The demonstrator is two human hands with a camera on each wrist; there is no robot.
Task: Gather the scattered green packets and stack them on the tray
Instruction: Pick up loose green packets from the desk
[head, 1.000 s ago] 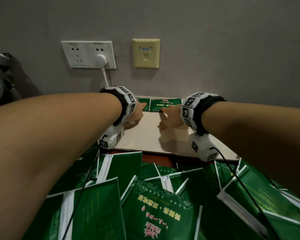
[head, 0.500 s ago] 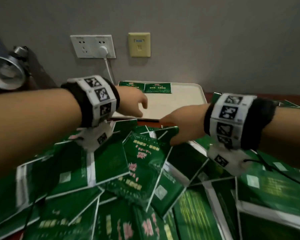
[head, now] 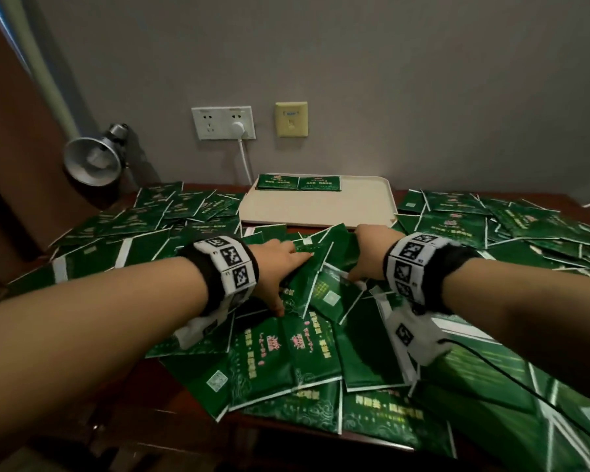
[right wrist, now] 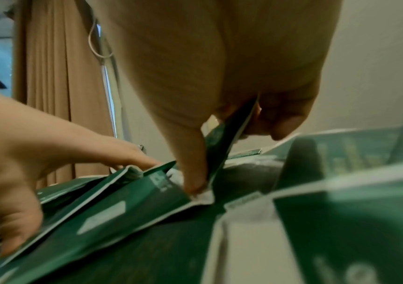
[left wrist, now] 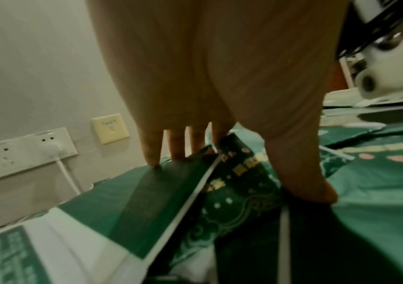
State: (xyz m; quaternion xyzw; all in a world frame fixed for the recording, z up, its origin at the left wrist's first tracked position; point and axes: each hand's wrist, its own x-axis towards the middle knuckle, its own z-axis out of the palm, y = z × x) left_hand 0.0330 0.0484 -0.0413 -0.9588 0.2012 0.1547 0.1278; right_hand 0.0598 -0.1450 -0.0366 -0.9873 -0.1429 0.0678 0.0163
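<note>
Green packets [head: 286, 356] lie scattered and overlapping over the dark table. A beige tray [head: 317, 209] sits at the back centre against the wall, with two packets [head: 298, 183] side by side along its far edge. My left hand [head: 288, 277] rests on the pile in front of the tray. In the left wrist view its straight fingers [left wrist: 152, 153] and thumb touch a tilted packet [left wrist: 239, 184]. My right hand [head: 358, 257] is just to its right. A raised packet [right wrist: 227, 138] is pinched between its thumb [right wrist: 193, 173] and curled fingers.
A metal clamp lamp [head: 94, 161] hangs over the table's back left corner. A wall socket [head: 223, 122] with a white plug and cord is behind the tray, a yellow wall plate [head: 292, 119] beside it. The table's front edge [head: 286, 434] is near me.
Both hands have drawn back from the tray's far edge to the pile in front of it. My right hand has taken hold of a packet; the view has pulled back.
</note>
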